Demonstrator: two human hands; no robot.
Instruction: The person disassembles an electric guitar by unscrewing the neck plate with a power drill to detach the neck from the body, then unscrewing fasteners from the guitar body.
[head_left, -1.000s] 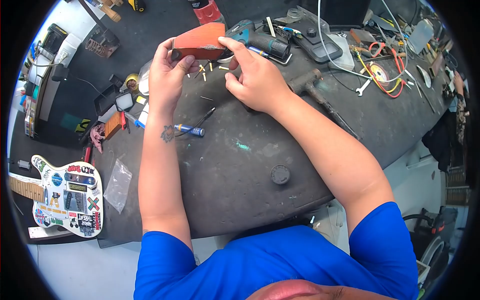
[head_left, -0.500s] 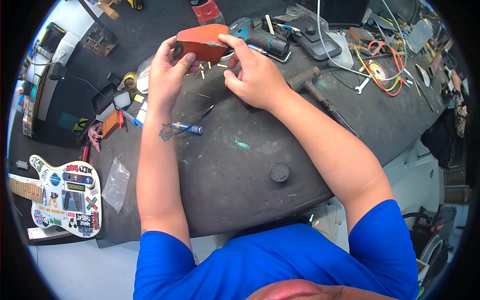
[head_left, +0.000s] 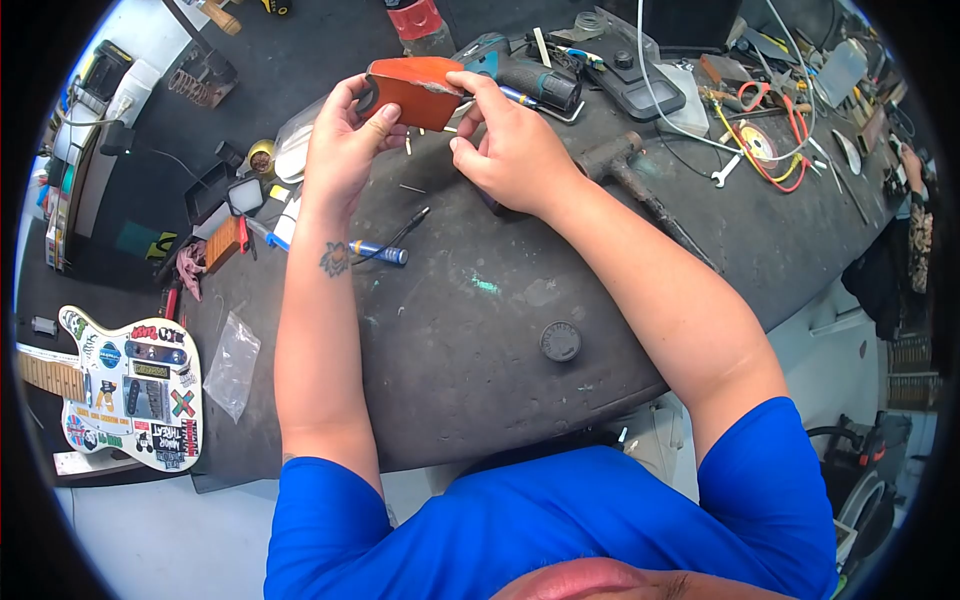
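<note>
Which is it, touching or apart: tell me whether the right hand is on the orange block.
Touching. The head view shows the right hand with its fingertips pressed on the top edge of the orange block, while the left hand grips the block's other end.

Bright, even light; fisheye-warped edges.

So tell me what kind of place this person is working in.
Most likely a repair or hobby workshop, perhaps for guitars. A dark, worn workbench is strewn with tools: a cordless drill, a hammer, a wrench. A sticker-covered electric guitar body lies to one side.
</note>
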